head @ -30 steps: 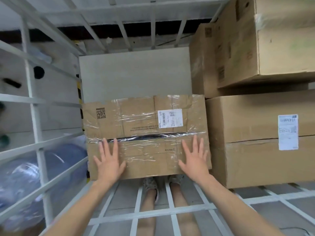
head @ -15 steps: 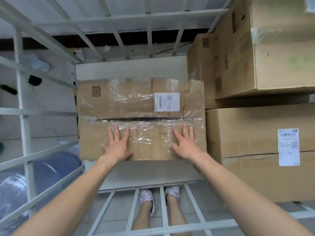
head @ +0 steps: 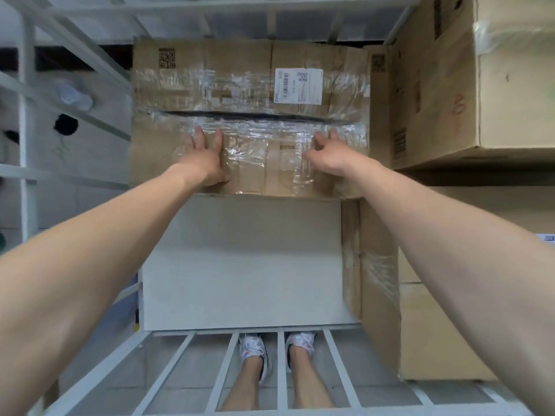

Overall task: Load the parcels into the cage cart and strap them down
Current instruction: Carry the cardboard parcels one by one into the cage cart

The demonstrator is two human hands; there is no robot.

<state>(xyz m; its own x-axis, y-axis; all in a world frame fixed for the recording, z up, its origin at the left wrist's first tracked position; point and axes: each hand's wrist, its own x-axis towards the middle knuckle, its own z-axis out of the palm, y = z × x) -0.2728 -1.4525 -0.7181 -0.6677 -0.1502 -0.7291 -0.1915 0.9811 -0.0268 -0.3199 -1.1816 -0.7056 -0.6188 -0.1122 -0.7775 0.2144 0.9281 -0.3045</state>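
Parcel (head: 249, 85): now further back in cage cart (head: 192, 370) than half a second ago, apparently resting on white box (head: 240, 265), close beside stacked boxes (head: 450, 100). Left hand (head: 207, 160) and right hand (head: 333, 157) flat on taped face, fingers straight, pressing, gripping nothing. Seating likely near done; strapping not begun.
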